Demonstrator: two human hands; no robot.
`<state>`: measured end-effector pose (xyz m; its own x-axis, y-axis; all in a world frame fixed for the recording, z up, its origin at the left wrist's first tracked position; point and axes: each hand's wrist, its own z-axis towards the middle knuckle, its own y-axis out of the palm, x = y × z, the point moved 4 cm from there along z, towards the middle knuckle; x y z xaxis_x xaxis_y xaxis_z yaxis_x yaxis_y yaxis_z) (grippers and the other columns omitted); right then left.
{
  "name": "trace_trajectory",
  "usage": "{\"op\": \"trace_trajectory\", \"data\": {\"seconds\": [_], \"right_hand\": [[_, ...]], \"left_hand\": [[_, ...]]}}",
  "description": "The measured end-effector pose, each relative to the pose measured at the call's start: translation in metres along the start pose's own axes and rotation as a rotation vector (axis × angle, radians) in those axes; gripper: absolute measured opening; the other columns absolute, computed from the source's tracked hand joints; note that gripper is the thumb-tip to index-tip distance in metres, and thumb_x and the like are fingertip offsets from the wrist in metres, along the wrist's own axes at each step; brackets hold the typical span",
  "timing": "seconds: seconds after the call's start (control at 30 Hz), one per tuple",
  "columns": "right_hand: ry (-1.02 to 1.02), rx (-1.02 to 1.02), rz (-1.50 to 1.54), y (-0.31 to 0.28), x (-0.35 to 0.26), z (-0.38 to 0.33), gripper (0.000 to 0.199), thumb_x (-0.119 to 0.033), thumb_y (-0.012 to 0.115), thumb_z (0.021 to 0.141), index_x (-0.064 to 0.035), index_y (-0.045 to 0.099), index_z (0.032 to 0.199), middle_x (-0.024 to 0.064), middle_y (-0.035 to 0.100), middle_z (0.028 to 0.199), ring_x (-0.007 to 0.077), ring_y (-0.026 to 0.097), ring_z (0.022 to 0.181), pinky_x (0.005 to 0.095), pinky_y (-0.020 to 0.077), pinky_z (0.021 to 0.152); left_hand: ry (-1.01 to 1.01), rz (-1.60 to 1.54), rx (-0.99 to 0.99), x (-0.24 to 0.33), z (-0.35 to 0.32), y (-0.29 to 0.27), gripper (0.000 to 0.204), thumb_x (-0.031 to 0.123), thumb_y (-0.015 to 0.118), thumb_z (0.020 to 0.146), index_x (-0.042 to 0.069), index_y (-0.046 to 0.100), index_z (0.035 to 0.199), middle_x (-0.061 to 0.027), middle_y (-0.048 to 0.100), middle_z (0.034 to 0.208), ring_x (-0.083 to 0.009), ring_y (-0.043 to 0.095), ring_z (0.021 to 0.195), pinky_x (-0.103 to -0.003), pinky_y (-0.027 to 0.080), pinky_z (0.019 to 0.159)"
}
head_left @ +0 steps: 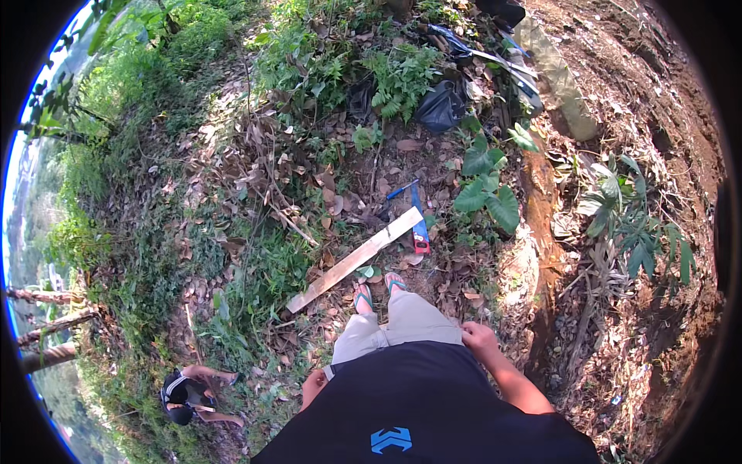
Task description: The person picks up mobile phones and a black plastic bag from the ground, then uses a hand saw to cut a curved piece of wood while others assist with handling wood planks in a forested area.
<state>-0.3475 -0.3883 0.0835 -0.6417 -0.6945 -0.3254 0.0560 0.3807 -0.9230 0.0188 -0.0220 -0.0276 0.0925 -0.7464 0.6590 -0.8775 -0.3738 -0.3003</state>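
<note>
My right hand point(481, 340) is at my right hip, its curled fingers gripping the side of my beige trousers point(418, 319). At the other hip my left hand point(314, 385), partly hidden by my dark shirt point(394, 387), pinches the trouser fabric. In front of my sandalled feet a pale wooden plank point(355, 259) lies slantwise on the leafy ground. A handsaw point(420, 230) with a blue blade and red handle lies partly beneath the plank's far end. Just beyond is a slim blue-handled tool point(399, 189); its dark end is hard to make out.
Another person point(189, 396) crouches at the lower left. Black plastic bags point(442, 107) lie at the far side, near long pale strips point(506, 63). A brown log point(541, 209) runs along the right. Broad-leaved plants point(491, 189) and dry branches point(290, 224) cover the slope.
</note>
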Motion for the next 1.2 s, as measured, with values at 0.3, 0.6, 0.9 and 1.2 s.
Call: {"op": "trace_trajectory", "data": {"seconds": [0.3,0.6,0.9,1.2], "right_hand": [[0.145,0.082,-0.485,0.048,0.039,0.024,0.014,-0.02,0.062,0.077,-0.009,0.068,0.07,0.0055,0.055,0.111,0.0222,0.061,0.087,0.0422,0.0483,0.068],[0.01,0.261,-0.447,0.049,0.068,0.044,0.012,-0.016,0.061,0.07,-0.0055,0.061,0.076,0.0069,0.052,0.087,0.0286,0.053,0.087,0.0461,0.0404,0.077],[0.158,-0.127,-0.638,0.09,0.076,0.014,0.043,-0.026,0.063,0.08,-0.01,0.07,0.119,0.0097,0.041,0.15,0.0344,0.052,0.113,0.047,0.043,0.079],[0.021,-0.019,-0.062,-0.013,0.012,-0.011,0.028,-0.009,0.069,0.08,-0.002,0.069,0.106,0.0087,0.06,0.131,0.0279,0.058,0.119,0.0424,0.0478,0.096]], "left_hand": [[-0.057,0.02,0.143,-0.082,0.061,0.03,0.034,0.025,0.076,0.079,0.009,0.07,0.109,-0.0154,0.054,0.104,-0.0319,0.057,0.1,-0.04,0.046,0.087],[-0.006,0.063,0.07,-0.106,0.08,0.059,0.045,0.025,0.065,0.089,0.014,0.06,0.132,-0.0191,0.036,0.151,-0.0367,0.047,0.133,-0.047,0.042,0.105],[0.087,0.322,-0.082,-0.03,0.064,0.049,0.044,0.024,0.063,0.089,0.013,0.059,0.131,-0.0172,0.047,0.142,-0.0385,0.054,0.123,-0.048,0.045,0.099],[0.1,0.564,-0.183,0.028,0.015,0.04,0.042,0.023,0.061,0.09,0.012,0.059,0.13,-0.0152,0.059,0.133,-0.0402,0.061,0.113,-0.049,0.049,0.093]]}}
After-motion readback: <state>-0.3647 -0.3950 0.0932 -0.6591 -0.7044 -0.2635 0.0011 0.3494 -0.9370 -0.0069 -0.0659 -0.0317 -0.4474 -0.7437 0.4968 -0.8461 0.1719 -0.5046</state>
